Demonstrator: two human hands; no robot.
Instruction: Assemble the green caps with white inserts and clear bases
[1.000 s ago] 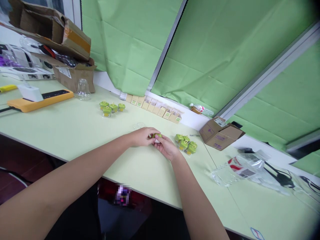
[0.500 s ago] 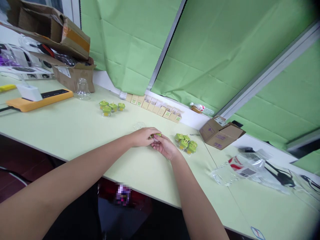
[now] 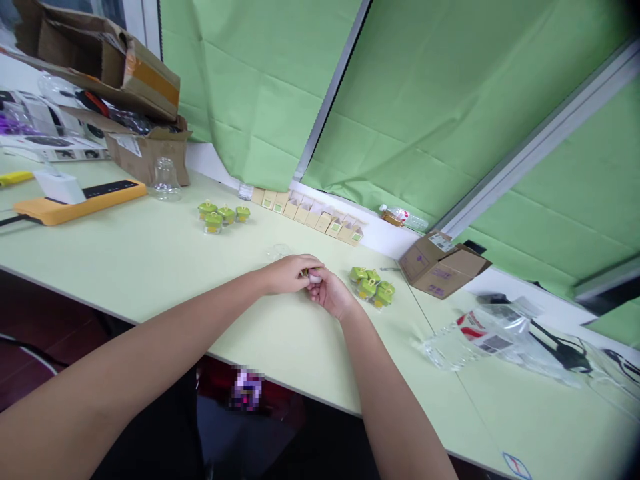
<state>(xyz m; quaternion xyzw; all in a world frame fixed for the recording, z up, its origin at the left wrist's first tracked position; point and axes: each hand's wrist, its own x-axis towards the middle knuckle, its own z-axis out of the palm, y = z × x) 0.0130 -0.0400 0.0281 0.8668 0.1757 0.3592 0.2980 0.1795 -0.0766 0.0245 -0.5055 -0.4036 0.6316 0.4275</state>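
Note:
My left hand (image 3: 289, 274) and my right hand (image 3: 331, 292) meet over the middle of the table, both closed around one small green-lidded container (image 3: 315, 277). Fingers cover most of it; a whitish side and a dark green edge show between them. Just beyond my left hand lies a clear plastic piece (image 3: 279, 251). Several small clear containers with green lids (image 3: 367, 288) stand grouped to the right of my right hand. Another group of green-lidded containers (image 3: 213, 222) stands farther back on the left.
A row of small cardboard house-shaped boxes (image 3: 314, 216) lines the table's back edge. On the right are an open carton (image 3: 443, 265) and a large clear plastic bottle (image 3: 475, 337). An orange power strip (image 3: 95, 200), a clear cup (image 3: 165, 179) and stacked cartons (image 3: 147, 150) occupy the left.
The container has turned in my fingers: its green top shows less and a whitish side shows more. Both hands stay in nearly the same place.

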